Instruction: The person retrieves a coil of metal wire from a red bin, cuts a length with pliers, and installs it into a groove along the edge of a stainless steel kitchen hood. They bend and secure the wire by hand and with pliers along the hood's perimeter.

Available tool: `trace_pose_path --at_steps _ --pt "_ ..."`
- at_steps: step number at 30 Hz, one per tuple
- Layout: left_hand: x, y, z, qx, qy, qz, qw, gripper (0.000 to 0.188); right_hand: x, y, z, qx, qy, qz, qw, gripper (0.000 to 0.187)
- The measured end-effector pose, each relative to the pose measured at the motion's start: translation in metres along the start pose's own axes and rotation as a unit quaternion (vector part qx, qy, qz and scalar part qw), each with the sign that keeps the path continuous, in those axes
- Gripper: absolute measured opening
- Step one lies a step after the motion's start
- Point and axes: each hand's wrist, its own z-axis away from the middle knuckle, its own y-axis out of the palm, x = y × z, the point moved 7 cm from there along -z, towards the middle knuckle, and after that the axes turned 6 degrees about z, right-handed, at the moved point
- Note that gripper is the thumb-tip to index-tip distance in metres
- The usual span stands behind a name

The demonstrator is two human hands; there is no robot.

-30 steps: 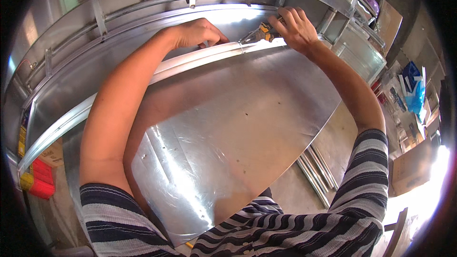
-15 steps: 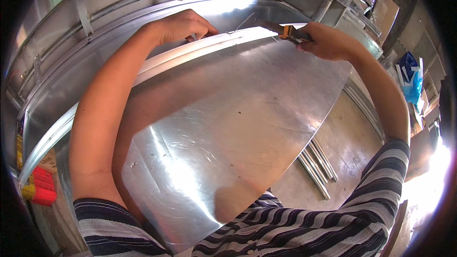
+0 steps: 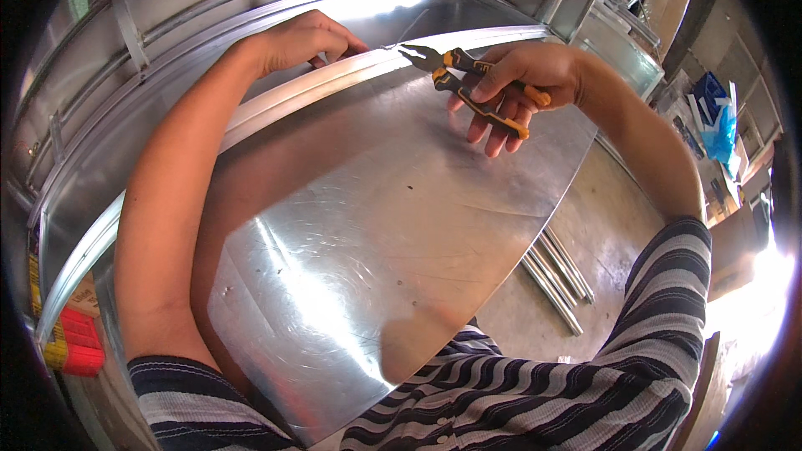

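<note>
Since a moment ago we have drawn the pliers [image 3: 468,75] back from the metal sheet's [image 3: 359,242] folded edge. Our right hand [image 3: 526,83] grips their handles, fingers spread beneath; our left hand [image 3: 305,38] presses that edge, fingers curled.

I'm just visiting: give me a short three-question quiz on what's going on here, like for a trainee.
1. True or false: the right hand holds pliers.
2. The left hand rests on: A) the sheet's folded edge; B) the rods; C) the red box.
3. Fill in: the rods lie on the ____.

Key: 1 true; 2 A; 3 floor.
</note>
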Motion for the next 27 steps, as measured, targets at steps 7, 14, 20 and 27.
trace_pose_path --at_steps 7,14,20,27 --pt "-0.003 -0.002 -0.001 0.000 0.015 0.013 1.000 0.061 0.003 0.000 -0.001 -0.008 -0.026 0.001 1.000 0.037" --pt "-0.002 0.001 0.000 0.019 0.011 0.028 0.999 0.058 0.000 -0.007 -0.009 0.034 -0.028 0.001 0.999 0.038" --pt "-0.001 0.001 0.000 0.013 0.013 0.027 0.999 0.067 0.007 -0.017 -0.009 0.029 0.002 0.057 0.998 0.040" --pt "0.005 0.001 -0.001 0.033 0.029 0.023 0.999 0.053 0.019 -0.013 -0.009 0.057 0.023 0.041 0.997 0.037"
